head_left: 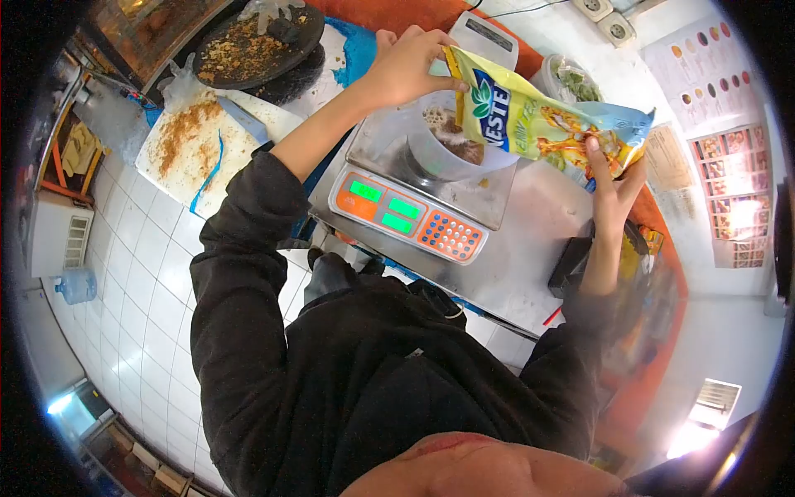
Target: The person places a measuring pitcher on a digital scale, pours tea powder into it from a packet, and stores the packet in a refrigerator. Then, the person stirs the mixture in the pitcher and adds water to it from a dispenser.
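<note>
A yellow and blue Nestea pouch (530, 124) is held sideways between both of my hands, above a digital scale (414, 217). My left hand (407, 68) pinches the pouch's left end, where the edge tilts down. My right hand (613, 184) grips its right end from below. Under the pouch, on the scale's metal plate, stands a translucent plastic container (435, 157) with brown powder and paler stuff inside. The pouch covers part of the container. The scale's green displays are lit, but their digits are too small to read.
A dark round stone mortar (263, 50) with crumbs stands at the upper left, near a white board (186, 149) dusted with brown powder. A lidded tub of green leaves (571, 79) is behind the pouch. A black box (571, 267) sits at the steel table's right.
</note>
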Action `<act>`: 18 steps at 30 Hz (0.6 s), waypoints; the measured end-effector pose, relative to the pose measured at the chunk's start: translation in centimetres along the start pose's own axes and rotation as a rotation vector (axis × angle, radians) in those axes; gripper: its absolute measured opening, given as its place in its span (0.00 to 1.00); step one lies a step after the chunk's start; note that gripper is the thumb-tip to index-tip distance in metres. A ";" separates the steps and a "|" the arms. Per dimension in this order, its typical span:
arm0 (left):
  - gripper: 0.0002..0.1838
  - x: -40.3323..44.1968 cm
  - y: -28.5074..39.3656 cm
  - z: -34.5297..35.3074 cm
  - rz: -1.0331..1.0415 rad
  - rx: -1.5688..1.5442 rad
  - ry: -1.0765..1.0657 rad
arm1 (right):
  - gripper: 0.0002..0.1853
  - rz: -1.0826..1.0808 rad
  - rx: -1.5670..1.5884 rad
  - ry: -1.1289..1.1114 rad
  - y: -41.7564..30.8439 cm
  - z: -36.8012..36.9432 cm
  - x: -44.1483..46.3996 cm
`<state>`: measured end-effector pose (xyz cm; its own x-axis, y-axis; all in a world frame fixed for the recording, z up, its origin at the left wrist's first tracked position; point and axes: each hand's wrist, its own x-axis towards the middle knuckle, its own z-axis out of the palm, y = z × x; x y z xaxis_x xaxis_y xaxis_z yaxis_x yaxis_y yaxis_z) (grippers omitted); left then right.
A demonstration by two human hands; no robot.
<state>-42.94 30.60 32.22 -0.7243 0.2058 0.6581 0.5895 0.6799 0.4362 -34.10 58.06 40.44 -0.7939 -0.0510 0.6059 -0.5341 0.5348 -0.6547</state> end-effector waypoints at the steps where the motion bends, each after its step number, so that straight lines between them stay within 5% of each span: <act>1: 0.21 -0.4 -0.2 0.2 0.003 0.006 0.021 | 0.16 0.002 0.018 0.072 0.3 0.1 0.0; 7: 0.24 -0.6 -0.6 0.8 -0.030 -0.002 -0.084 | 0.17 0.033 0.022 0.026 0.1 0.1 -0.6; 18: 0.25 -0.8 -0.1 1.2 0.005 -0.052 0.029 | 0.16 0.024 0.020 0.039 0.7 0.4 -0.6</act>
<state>-42.85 31.22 30.94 -0.7109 0.1887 0.6775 0.6119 0.6409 0.4635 -34.16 58.09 39.43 -0.7950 -0.0052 0.6065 -0.5208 0.5185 -0.6782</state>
